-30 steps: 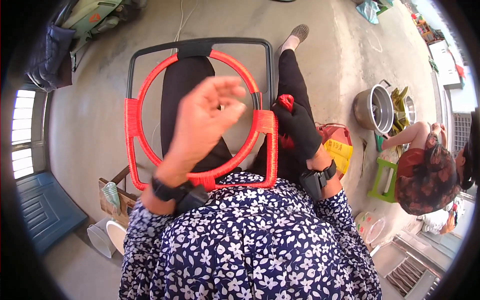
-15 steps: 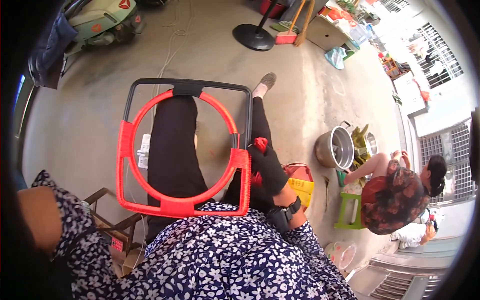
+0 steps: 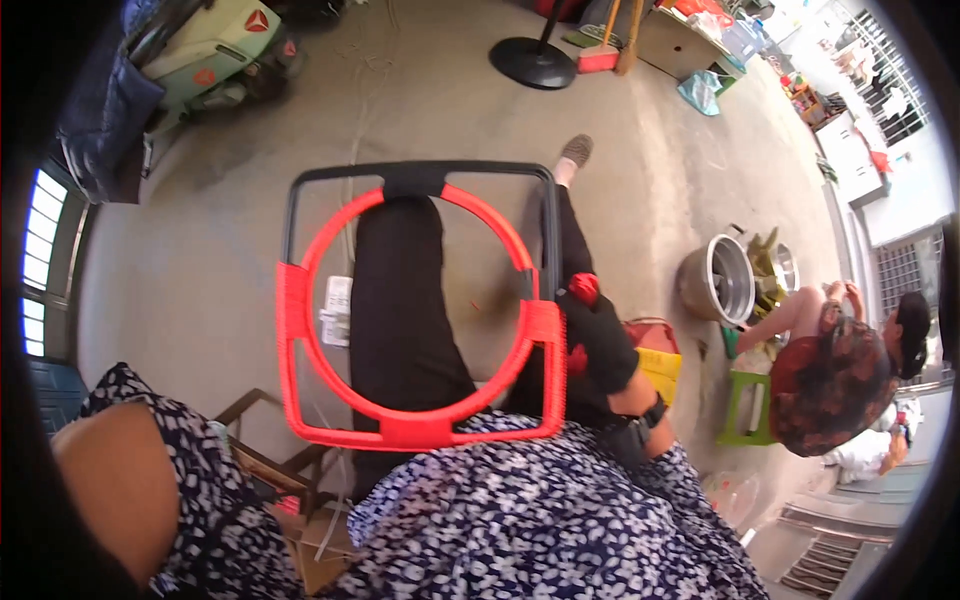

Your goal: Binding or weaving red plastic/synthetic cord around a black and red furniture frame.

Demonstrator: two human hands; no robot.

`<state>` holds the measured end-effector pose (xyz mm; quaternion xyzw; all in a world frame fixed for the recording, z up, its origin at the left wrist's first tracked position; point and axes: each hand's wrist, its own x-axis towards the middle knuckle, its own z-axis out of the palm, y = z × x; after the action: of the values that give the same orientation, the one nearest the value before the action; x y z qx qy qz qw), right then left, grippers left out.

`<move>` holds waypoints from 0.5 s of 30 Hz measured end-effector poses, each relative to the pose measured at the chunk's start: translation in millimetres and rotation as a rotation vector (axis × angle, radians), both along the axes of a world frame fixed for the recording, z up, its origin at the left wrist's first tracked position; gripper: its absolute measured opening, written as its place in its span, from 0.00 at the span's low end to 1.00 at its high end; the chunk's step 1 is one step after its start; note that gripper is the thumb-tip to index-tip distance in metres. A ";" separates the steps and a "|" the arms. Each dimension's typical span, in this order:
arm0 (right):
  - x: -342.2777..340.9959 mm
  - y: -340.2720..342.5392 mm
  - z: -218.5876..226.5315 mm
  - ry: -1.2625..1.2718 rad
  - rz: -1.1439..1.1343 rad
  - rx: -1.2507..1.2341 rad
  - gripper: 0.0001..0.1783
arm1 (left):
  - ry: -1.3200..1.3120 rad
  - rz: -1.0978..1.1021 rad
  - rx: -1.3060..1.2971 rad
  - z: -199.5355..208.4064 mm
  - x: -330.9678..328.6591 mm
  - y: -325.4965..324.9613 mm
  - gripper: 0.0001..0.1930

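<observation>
A square frame with a round inner ring (image 3: 430, 412) stands over my lap and thighs. Its upper part is bare black; the sides, bottom and most of the ring are wrapped in red cord. Beside the frame's right edge is my right hand (image 3: 603, 345), in a black glove, its fingers curled round a bundle of red cord (image 3: 583, 289). Red also shows lower down by the palm. Whether that hand touches the frame I cannot tell. My left arm bends at the lower left, and its hand is out of view.
A white power strip (image 3: 336, 312) lies on the floor left of my leg. A red-and-yellow bag (image 3: 655, 365) is beyond my right hand. To the right, another person sits on a green stool (image 3: 745, 408) near a metal pot (image 3: 717, 280). A scooter (image 3: 205, 55) stands far left.
The whole view has turned left, so the frame, my legs and the room all sit farther right. My right hand stays beside the frame, still closed on the red cord.
</observation>
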<state>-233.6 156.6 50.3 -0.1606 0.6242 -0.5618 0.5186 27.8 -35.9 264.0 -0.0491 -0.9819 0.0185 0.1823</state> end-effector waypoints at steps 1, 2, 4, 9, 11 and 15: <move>0.3 1.7 0.5 0.015 0.006 -0.052 0.08 | 0.010 0.011 0.005 1.5 2.9 1.2 0.29; 0.5 0.1 -0.3 0.157 0.007 0.000 0.11 | -0.002 0.011 0.000 0.5 4.3 1.0 0.28; 2.6 -2.1 0.2 0.115 -0.006 0.003 0.10 | -0.005 0.011 0.028 1.4 6.3 -1.4 0.28; 12.5 -6.2 13.1 0.214 -0.060 -0.008 0.09 | 0.019 0.052 -0.023 9.3 12.8 9.4 0.26; 15.4 -3.0 22.4 0.194 -0.015 0.102 0.09 | 0.012 0.052 0.001 8.7 11.9 10.6 0.25; 19.2 -0.3 33.9 0.162 0.028 0.059 0.10 | -0.004 0.055 -0.027 7.6 14.0 15.3 0.24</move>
<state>-214.4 156.3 84.3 -0.1986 0.6781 -0.5212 0.4786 41.8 -20.7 271.5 -0.0244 -0.9828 0.0368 0.1791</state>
